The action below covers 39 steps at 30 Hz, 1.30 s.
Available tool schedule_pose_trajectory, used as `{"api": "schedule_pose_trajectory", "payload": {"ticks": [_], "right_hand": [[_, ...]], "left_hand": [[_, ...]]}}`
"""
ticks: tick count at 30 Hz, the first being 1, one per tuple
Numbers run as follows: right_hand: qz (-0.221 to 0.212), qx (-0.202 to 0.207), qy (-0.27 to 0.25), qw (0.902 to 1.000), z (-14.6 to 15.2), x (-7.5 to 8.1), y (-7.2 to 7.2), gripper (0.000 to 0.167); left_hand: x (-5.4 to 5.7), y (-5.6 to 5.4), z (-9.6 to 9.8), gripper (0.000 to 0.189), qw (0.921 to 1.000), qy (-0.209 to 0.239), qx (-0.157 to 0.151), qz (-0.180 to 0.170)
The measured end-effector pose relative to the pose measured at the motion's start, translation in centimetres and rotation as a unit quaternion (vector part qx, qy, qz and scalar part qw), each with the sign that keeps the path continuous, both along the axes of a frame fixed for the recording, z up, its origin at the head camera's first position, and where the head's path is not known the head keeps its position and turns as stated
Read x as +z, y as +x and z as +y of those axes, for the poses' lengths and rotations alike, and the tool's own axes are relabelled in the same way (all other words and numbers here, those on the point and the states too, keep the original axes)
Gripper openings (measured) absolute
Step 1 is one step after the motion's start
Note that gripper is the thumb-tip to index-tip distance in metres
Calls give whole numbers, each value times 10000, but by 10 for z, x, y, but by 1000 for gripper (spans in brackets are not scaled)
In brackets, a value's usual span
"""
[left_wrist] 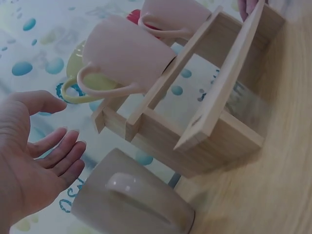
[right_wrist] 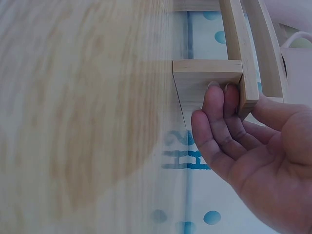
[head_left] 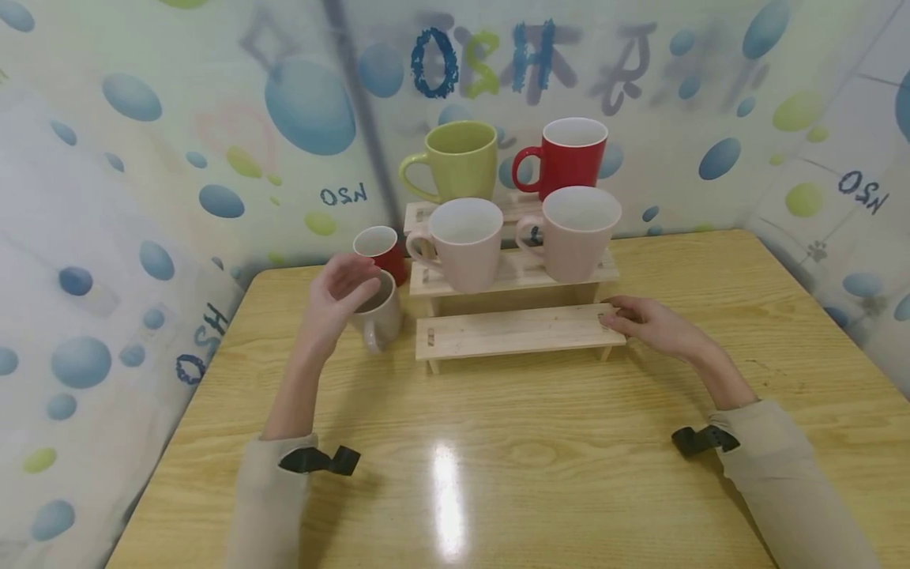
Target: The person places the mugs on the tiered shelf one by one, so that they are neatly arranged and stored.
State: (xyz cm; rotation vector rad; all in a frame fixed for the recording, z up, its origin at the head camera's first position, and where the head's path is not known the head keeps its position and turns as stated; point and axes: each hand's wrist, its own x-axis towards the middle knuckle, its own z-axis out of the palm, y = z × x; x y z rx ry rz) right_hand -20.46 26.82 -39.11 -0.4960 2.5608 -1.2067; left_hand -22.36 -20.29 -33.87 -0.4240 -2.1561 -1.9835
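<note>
My right hand (head_left: 657,325) grips the right end of the lowest step of a three-tier wooden rack (head_left: 512,332). In the right wrist view its thumb is over the board (right_wrist: 247,90) and its fingers curl underneath. Over the rim of a light grey mug (head_left: 385,318), left of the rack, my left hand (head_left: 332,296) hovers with loosely bent fingers and holds nothing. The left wrist view has a gap between that hand (left_wrist: 34,156) and the mug (left_wrist: 141,195). Two pale pink mugs, one left (head_left: 469,253) and one right (head_left: 581,241), stand on the middle step.
A green mug (head_left: 462,167) and a red mug (head_left: 574,167) stand on the top step. Behind the grey mug sits another red mug (head_left: 391,259), white inside. The wooden table (head_left: 540,458) ends at a backdrop (head_left: 284,197) with blue and green dots.
</note>
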Motion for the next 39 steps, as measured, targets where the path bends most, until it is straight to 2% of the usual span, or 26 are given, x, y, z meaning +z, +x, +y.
{"api": "schedule_pose_trajectory", "payload": {"ticks": [8, 14, 19, 25, 28, 32, 36, 39], "right_hand": [[-7, -17, -7, 10000, 0, -1, 0, 58], [-32, -23, -33, 10000, 0, -2, -1, 59], [-12, -22, -11, 10000, -1, -1, -1, 57], [25, -31, 15, 10000, -1, -2, -1, 56], [23, -9, -6, 10000, 0, -2, -1, 56], [23, -5, -11, 10000, 0, -2, -1, 57], [58, -32, 12, 10000, 1, -2, -1, 56], [64, -40, 0, 10000, 1, -2, -1, 56]], "left_hand": [[-8, 17, -21, 20, 9994, -229, 39, -268], [-11, 27, -38, 14, 9984, -218, -343, -384], [-16, 33, -55, 16, 9950, -621, -650, -425], [-27, 30, -68, 27, 9849, -1308, -928, -651], [-33, 29, -73, 30, 9770, -1703, -960, -852], [-41, 27, -75, 35, 9626, -2236, -932, -1209], [-46, 25, -70, 41, 9510, -2500, -1028, -1502], [-49, 22, -63, 41, 9503, -2419, -1198, -1551]]}}
